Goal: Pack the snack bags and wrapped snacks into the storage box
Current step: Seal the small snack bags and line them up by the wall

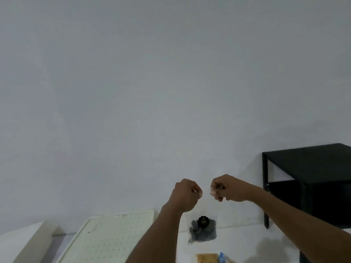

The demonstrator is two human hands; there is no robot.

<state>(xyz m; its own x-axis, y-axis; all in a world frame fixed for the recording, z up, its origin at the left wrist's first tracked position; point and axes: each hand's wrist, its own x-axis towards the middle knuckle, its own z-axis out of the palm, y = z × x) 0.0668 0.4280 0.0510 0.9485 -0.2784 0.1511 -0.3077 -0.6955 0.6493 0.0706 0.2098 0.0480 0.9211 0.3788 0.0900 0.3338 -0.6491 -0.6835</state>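
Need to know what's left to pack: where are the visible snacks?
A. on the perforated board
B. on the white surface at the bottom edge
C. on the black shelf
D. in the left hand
B: a tan wrapped snack and a blue snack bag lie on the white surface there.

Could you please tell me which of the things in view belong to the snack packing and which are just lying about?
For the job: tan wrapped snack; blue-and-white snack bag; cream perforated panel, perhaps the box's lid.
Lying about: crumpled grey cloth; black ridged knob on it; black shelf unit by the wall.
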